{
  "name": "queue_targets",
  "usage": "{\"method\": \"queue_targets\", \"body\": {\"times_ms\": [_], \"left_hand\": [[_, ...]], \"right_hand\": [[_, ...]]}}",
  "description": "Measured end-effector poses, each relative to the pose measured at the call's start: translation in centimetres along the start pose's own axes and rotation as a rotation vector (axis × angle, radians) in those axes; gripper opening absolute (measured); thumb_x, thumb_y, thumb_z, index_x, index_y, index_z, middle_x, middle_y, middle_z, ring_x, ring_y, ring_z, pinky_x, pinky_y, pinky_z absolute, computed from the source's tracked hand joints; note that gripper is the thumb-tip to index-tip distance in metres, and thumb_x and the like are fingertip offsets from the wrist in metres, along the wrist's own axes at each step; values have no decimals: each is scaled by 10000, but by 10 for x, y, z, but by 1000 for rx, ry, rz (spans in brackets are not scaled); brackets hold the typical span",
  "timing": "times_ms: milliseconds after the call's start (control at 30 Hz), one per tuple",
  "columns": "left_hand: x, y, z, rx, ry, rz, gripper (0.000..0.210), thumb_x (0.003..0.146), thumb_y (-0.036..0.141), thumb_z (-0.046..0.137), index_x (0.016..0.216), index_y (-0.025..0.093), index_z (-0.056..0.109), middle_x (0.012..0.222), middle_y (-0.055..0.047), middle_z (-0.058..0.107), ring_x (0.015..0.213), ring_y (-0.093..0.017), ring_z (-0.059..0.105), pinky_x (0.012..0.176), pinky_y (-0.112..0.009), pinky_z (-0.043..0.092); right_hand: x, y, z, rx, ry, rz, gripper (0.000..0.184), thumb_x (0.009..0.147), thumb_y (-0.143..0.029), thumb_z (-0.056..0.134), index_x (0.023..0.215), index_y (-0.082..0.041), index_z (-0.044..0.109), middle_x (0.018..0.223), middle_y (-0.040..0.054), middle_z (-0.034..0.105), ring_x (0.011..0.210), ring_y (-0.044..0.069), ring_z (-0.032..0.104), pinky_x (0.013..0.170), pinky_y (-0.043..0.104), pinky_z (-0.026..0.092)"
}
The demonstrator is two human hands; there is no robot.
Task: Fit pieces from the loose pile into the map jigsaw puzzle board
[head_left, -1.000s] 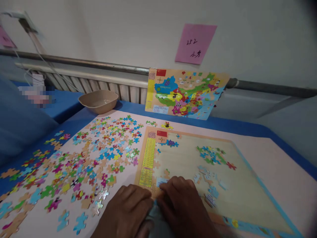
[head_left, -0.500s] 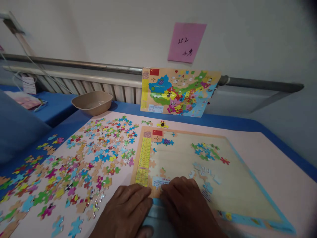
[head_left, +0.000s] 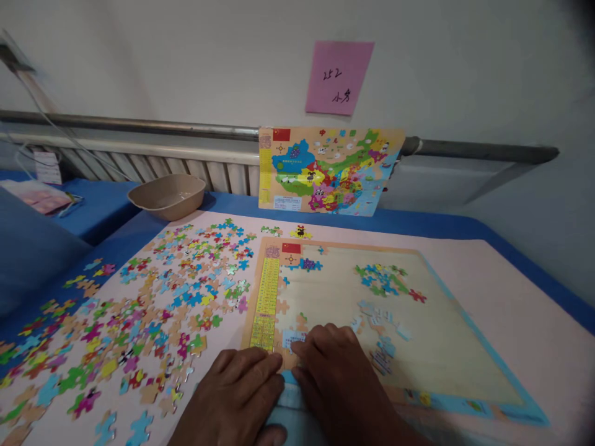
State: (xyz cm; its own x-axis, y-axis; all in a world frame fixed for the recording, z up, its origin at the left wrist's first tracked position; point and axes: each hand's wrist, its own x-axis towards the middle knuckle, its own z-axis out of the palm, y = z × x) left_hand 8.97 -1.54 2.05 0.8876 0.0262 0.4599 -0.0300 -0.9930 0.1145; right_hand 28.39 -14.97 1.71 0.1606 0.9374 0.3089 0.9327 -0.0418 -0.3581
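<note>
Wooden puzzle board's (head_left: pixel 432 347) near-left edge under both hands' fingers (head_left: pixel 260 362).

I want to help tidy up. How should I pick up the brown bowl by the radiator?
Grip the bowl by its near rim, coming from above on the table side. It stands upright with its mouth open, its rim flares outward, and the radiator crowds its far side.

Soft, even indoor light, a bit dim. Shadows are faint. The wall (head_left: pixel 465 74) darkens toward the upper right corner. Straight lines bow near the edges, and the near hands look slightly soft.
</note>
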Motion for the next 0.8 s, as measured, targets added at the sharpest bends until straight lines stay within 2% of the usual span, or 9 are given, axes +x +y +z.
{"method": "queue_targets", "body": {"times_ms": [300,467,667,800], "left_hand": [[1,-1,2,58,-11,27,348,1079,498,580,1197,205,727,1284,7,798,1111,-218,709,854,-382,523],[0,0,3,68,-14,19,369,1080,523,579,1194,203,720,1289,1,796,1101,-223,704,875,-382,496],[1,0,3,47,-31,4,353,1057,521,624,1201,215,723,1294,17,795,1117,-217,705,883,-381,481],[3,2,1,36,-48,-5,323,1031,479,667,1208,214,720,1297,13,793,1111,-216,701,889,-387,474]], "right_hand": [[0,-1,2,-9,17,-3,257,849,-82,846,906,-216,634,902,26,607,848,258,487,795,421,283],[0,0,5,-8,9,-10,202,902,-84,783,902,-215,628,903,32,611,850,256,484,790,415,272],[0,2,8,18,11,2,195,879,-26,711,929,-203,646,927,43,621,871,264,504,813,421,297],[3,1,7,53,-39,55,201,846,-56,787,907,-199,660,916,38,633,870,269,523,811,427,300]]}}
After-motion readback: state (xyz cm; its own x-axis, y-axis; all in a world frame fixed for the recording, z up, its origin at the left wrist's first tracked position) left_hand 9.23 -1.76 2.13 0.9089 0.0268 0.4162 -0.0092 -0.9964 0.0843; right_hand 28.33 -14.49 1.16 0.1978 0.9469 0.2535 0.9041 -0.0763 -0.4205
